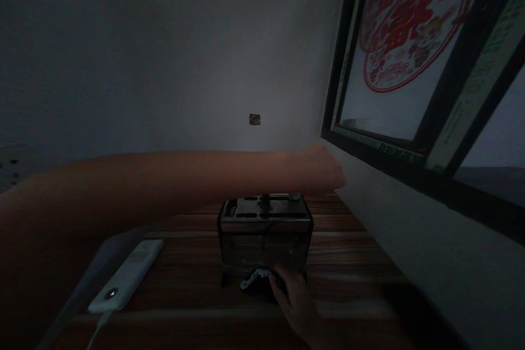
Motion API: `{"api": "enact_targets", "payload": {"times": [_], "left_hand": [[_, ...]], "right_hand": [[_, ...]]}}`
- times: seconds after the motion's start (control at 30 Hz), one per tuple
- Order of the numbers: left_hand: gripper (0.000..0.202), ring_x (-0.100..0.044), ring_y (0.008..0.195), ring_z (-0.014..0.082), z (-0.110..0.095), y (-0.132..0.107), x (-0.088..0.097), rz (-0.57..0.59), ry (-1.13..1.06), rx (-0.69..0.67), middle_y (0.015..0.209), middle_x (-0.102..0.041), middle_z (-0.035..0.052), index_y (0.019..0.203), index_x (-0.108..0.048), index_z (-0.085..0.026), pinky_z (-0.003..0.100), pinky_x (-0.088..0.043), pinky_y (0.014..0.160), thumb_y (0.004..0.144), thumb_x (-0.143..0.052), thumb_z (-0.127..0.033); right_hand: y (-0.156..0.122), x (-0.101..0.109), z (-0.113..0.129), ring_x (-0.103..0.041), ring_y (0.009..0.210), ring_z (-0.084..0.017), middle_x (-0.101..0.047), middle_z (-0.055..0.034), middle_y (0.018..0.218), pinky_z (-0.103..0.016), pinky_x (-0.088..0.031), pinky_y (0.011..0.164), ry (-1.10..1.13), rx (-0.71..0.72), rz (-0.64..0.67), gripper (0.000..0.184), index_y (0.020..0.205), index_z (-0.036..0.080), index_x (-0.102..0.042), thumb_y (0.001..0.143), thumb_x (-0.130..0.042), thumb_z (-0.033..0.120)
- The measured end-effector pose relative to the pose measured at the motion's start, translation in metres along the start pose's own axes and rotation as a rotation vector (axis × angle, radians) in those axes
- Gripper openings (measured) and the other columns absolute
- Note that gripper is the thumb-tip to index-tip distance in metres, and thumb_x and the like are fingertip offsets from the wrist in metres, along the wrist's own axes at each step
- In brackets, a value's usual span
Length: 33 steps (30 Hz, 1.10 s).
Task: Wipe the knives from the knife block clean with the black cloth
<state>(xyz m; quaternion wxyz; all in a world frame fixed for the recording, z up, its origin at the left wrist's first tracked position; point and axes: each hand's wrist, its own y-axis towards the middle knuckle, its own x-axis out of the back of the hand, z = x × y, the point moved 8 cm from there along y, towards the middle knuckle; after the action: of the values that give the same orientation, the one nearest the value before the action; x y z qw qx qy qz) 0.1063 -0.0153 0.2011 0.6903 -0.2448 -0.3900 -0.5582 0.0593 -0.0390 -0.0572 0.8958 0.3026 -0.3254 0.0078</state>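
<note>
My left forearm stretches across the view from the left. At its end my left hand hovers above and behind the right end of a box-shaped, toaster-like appliance, its fingers curled; the inside of the hand is hidden. The appliance has a slotted metal top with a dark knob and a dark, glassy front. It stands upright on the wooden table. Low at its front, my right hand grips a dark cloth with a pale edge. The cloth is close against the lower front; dim light blurs the contact.
A white power bank-like block with a cable lies on the table at the left. A framed window with a red round decoration fills the upper right. The wall behind has a small dark patch.
</note>
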Motion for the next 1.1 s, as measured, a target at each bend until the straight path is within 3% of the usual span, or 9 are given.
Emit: {"api": "enact_targets", "payload": {"times": [0.13, 0.27, 0.4, 0.57, 0.63, 0.73, 0.87, 1.0, 1.1], "left_hand": [[0.017, -0.061, 0.088, 0.0178, -0.003, -0.049, 0.051, -0.24, -0.088, 0.001, 0.093, -0.067, 0.0048, 0.097, -0.061, -0.022, 0.029, -0.043, 0.077, 0.084, -0.052, -0.028], [0.019, -0.06, 0.088, 0.0159, -0.002, -0.118, 0.054, -0.513, -0.343, 0.24, 0.094, -0.065, 0.0034, 0.101, -0.058, -0.023, 0.028, -0.045, 0.079, 0.088, -0.045, -0.028], [0.017, -0.06, 0.085, 0.0162, -0.006, -0.191, -0.006, -0.809, -0.567, 0.58, 0.087, -0.065, 0.0031, 0.095, -0.058, -0.023, 0.028, -0.047, 0.076, 0.086, -0.044, -0.02], [0.013, -0.059, 0.078, 0.0151, -0.021, -0.258, -0.117, -0.898, -0.831, 1.063, 0.081, -0.062, 0.002, 0.091, -0.056, -0.02, 0.028, -0.048, 0.072, 0.086, -0.043, -0.021], [0.01, -0.058, 0.076, 0.0146, -0.028, -0.277, -0.142, -0.936, -0.862, 1.178, 0.08, -0.061, 0.002, 0.088, -0.056, -0.019, 0.026, -0.048, 0.07, 0.084, -0.048, -0.024], [0.011, -0.057, 0.075, 0.0136, -0.035, -0.29, -0.156, -0.995, -0.905, 1.194, 0.079, -0.059, 0.0013, 0.088, -0.057, -0.018, 0.024, -0.046, 0.069, 0.083, -0.049, -0.024], [0.01, -0.057, 0.073, 0.0129, -0.041, -0.284, -0.166, -0.927, -1.001, 1.128, 0.076, -0.059, 0.0007, 0.087, -0.058, -0.018, 0.023, -0.046, 0.068, 0.083, -0.049, -0.023], [0.011, -0.057, 0.073, 0.013, -0.048, -0.28, -0.178, -0.871, -1.072, 1.11, 0.076, -0.059, 0.0007, 0.087, -0.057, -0.018, 0.023, -0.046, 0.068, 0.084, -0.048, -0.024], [0.012, -0.057, 0.072, 0.0135, -0.05, -0.28, -0.183, -0.843, -1.081, 1.103, 0.076, -0.059, 0.0007, 0.086, -0.057, -0.018, 0.023, -0.046, 0.067, 0.084, -0.048, -0.026]], "right_hand": [[0.002, -0.001, -0.003, -0.064, 0.091, -0.022, -0.068, -0.0081, 0.102, -0.033, -0.05, 0.081, 0.026, -0.053, 0.03, 0.039, 0.107, 0.021, -0.062, 0.091, -0.036, 0.045], [0.006, -0.004, -0.008, -0.065, 0.089, -0.022, -0.069, -0.0074, 0.097, -0.033, -0.05, 0.08, 0.097, -0.148, 0.066, 0.036, 0.103, 0.021, -0.064, 0.088, -0.042, 0.046], [0.006, -0.002, -0.016, -0.065, 0.083, -0.024, -0.07, -0.0065, 0.089, -0.034, -0.05, 0.075, 0.08, -0.241, 0.034, 0.036, 0.094, 0.02, -0.066, 0.072, -0.064, 0.048], [0.003, 0.003, -0.009, -0.065, 0.082, -0.023, -0.07, -0.0051, 0.088, -0.033, -0.05, 0.074, 0.07, -0.242, 0.084, 0.029, 0.092, 0.02, -0.065, 0.068, -0.07, 0.036], [-0.003, 0.012, -0.007, -0.065, 0.081, -0.022, -0.07, -0.0049, 0.088, -0.032, -0.051, 0.074, 0.074, -0.231, 0.076, 0.024, 0.093, 0.021, -0.065, 0.072, -0.066, 0.033], [-0.02, 0.038, -0.013, -0.065, 0.084, -0.023, -0.07, -0.007, 0.092, -0.033, -0.052, 0.075, 0.005, -0.245, -0.016, 0.023, 0.096, 0.021, -0.064, 0.076, -0.058, 0.032], [-0.048, 0.089, -0.04, -0.066, 0.083, -0.026, -0.07, -0.0095, 0.092, -0.036, -0.053, 0.073, -0.181, -0.324, -0.153, 0.03, 0.097, 0.019, -0.064, 0.081, -0.05, 0.04], [-0.059, 0.135, -0.069, -0.065, 0.087, -0.025, -0.069, -0.0106, 0.097, -0.038, -0.052, 0.077, -0.434, -0.328, -0.193, 0.035, 0.105, 0.018, -0.06, 0.087, -0.039, 0.04], [-0.06, 0.148, -0.08, -0.062, 0.092, -0.027, -0.066, -0.0133, 0.103, -0.044, -0.048, 0.083, -0.654, -0.221, -0.148, 0.036, 0.111, 0.016, -0.058, 0.09, -0.035, 0.034]]}}
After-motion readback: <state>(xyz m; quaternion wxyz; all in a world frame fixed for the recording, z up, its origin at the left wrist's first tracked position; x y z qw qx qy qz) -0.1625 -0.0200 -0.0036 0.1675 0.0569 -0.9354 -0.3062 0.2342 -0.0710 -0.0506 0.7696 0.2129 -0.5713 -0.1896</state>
